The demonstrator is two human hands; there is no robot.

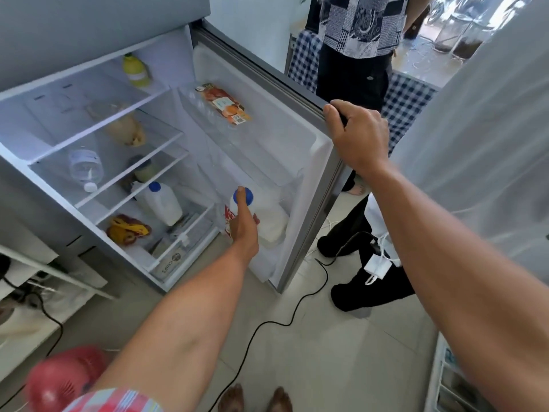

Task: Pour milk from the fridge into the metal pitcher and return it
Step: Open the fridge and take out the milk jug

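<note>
Milk bottle (261, 212), blue-capped, stands in the lower door bin (285, 203) at frame centre; we note left hand (244, 224) fingers wrapped round it. Right hand (356, 135) grips the door edge. Second jug (160, 203) sits on the lower shelf.

"CHIPS" upside down on freezer drawer box (167, 267)

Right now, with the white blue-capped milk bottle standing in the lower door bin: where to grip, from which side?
Grip the white blue-capped milk bottle at its narrow upper body just under the cap, coming from above on the open side. It stands upright, the door bin walls in its lower half. The left hand already rests there; the right hand holds the fridge door.
</note>
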